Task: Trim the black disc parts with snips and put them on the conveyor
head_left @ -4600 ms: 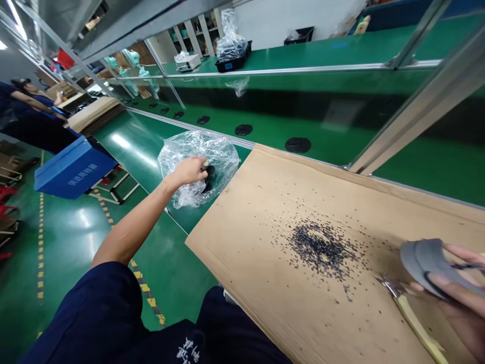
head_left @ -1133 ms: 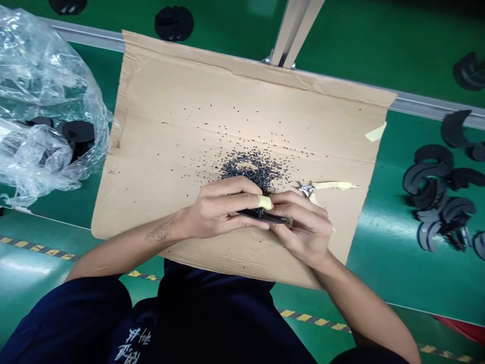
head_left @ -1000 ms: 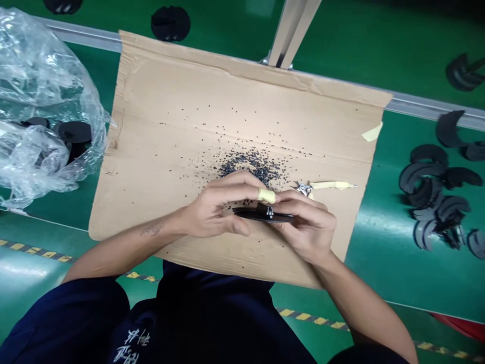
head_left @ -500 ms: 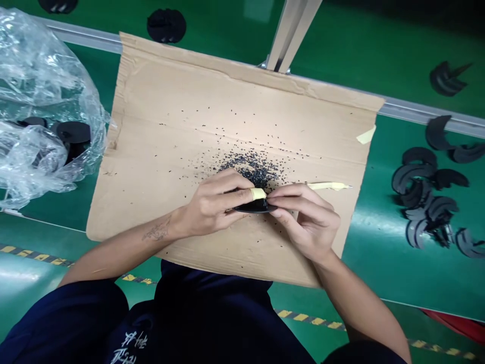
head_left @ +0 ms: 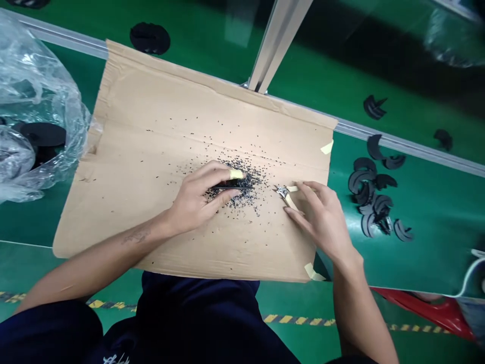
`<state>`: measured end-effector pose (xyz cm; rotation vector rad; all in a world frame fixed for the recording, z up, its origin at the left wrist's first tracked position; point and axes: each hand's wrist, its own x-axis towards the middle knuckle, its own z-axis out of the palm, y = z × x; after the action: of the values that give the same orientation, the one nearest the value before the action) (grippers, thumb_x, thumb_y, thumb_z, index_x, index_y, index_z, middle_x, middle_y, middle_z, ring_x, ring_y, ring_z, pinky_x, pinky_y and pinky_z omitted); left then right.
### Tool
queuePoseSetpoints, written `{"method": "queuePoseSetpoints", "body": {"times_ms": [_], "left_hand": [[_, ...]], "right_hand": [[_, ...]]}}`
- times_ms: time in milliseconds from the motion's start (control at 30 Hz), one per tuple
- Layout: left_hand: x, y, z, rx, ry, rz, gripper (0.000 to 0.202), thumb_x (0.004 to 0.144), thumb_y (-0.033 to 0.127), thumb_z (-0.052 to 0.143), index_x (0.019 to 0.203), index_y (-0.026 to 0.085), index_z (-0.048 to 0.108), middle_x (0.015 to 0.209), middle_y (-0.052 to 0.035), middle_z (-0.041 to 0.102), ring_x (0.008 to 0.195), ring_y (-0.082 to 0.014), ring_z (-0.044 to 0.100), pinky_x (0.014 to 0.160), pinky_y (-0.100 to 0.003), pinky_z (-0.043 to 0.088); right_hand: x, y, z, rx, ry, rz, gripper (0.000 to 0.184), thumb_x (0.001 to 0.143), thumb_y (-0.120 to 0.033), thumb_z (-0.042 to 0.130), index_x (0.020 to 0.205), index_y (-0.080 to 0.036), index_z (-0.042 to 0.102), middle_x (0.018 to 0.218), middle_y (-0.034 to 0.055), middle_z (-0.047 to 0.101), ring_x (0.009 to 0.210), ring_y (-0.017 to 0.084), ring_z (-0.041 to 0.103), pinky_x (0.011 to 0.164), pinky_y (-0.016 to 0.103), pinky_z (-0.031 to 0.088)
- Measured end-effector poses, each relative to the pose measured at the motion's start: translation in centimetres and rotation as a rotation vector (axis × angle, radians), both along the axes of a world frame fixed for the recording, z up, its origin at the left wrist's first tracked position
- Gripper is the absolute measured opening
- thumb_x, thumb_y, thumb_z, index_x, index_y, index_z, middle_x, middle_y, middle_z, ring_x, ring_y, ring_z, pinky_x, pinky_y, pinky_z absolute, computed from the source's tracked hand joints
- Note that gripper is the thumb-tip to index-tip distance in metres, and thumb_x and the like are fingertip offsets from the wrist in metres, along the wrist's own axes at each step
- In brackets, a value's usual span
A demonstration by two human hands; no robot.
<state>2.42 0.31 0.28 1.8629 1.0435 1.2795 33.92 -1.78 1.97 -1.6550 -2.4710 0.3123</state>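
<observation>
My left hand point(head_left: 204, 197) pinches a thin black plastic disc point(head_left: 246, 188) between thumb and fingers, over the middle of the cardboard. Yellow tape point(head_left: 236, 174) wraps one of its fingertips, and the palm side of the disc is hidden. To the right, my right hand point(head_left: 322, 217) has its thumb and fingers on the pale-taped handles of small side cutters point(head_left: 282, 191). Their jaws point left toward the disc, a short gap away. Tiny black plastic clippings point(head_left: 252, 174) lie heaped and scattered around and beneath the disc.
A cardboard sheet point(head_left: 151, 172) covers the green table point(head_left: 379, 263). Curved black pieces point(head_left: 366, 182) lie in a pile at right. At left, a clear plastic bag point(head_left: 49, 91) holds black discs. A metal post point(head_left: 278, 45) rises at the back; another black disc point(head_left: 150, 38) lies behind the rail.
My right hand has left the disc, moved right and taken up the side cutters from the cardboard. My left hand keeps the disc, now turned more edge-on. The camera view has shifted right.
</observation>
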Motion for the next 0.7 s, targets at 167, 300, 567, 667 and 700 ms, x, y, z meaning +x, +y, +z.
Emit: {"method": "queuePoseSetpoints", "body": {"times_ms": [167, 300, 567, 667, 700], "left_hand": [[0.2, 0.3, -0.5, 0.052, -0.039, -0.003, 0.026, 0.091, 0.026, 0.077, 0.115, 0.019, 0.074, 0.101, -0.0046, 0.075, 0.093, -0.0133, 0.070, 0.080, -0.027, 0.060], [0.2, 0.6, -0.6, 0.053, -0.034, -0.019, 0.025, 0.091, 0.023, 0.077, 0.115, 0.021, 0.075, 0.102, -0.0048, 0.077, 0.094, -0.0133, 0.071, 0.081, -0.028, 0.061], [0.1, 0.8, -0.4, -0.017, -0.049, -0.053, 0.024, 0.084, 0.022, 0.084, 0.107, 0.016, 0.078, 0.098, -0.0074, 0.080, 0.089, -0.0131, 0.075, 0.083, -0.025, 0.062], [0.1, 0.9, -0.4, -0.030, -0.058, -0.084, 0.025, 0.084, 0.022, 0.084, 0.107, 0.017, 0.078, 0.096, -0.0074, 0.079, 0.088, -0.0136, 0.074, 0.080, -0.025, 0.062], [0.0, 0.9, -0.4, -0.037, -0.061, -0.096, 0.025, 0.084, 0.021, 0.084, 0.108, 0.017, 0.078, 0.096, -0.0073, 0.079, 0.088, -0.0138, 0.074, 0.079, -0.026, 0.062]], "right_hand": [[-2.9, 1.4, 1.3, 0.160, 0.169, 0.100, 0.043, 0.098, -0.037, 0.060, 0.138, -0.023, 0.056, 0.122, 0.0165, 0.064, 0.110, 0.032, 0.065, 0.088, 0.046, 0.057], [-6.2, 2.5, 1.4, 0.093, 0.495, 0.148, 0.029, 0.103, -0.033, 0.049, 0.129, -0.021, 0.057, 0.109, 0.0109, 0.068, 0.094, 0.023, 0.066, 0.080, 0.038, 0.056], [-6.7, 2.7, -1.1, 0.068, 0.651, 0.263, 0.036, 0.094, -0.030, 0.068, 0.128, -0.020, 0.062, 0.107, 0.0124, 0.070, 0.098, 0.025, 0.067, 0.078, 0.041, 0.056], [-6.2, 2.7, -1.3, 0.101, 0.627, 0.286, 0.039, 0.092, -0.028, 0.072, 0.129, -0.021, 0.062, 0.110, 0.0126, 0.072, 0.095, 0.025, 0.069, 0.079, 0.042, 0.056], [-6.1, 2.7, -1.3, 0.108, 0.623, 0.288, 0.040, 0.092, -0.028, 0.072, 0.130, -0.021, 0.062, 0.110, 0.0126, 0.073, 0.094, 0.025, 0.070, 0.079, 0.042, 0.057]]}}
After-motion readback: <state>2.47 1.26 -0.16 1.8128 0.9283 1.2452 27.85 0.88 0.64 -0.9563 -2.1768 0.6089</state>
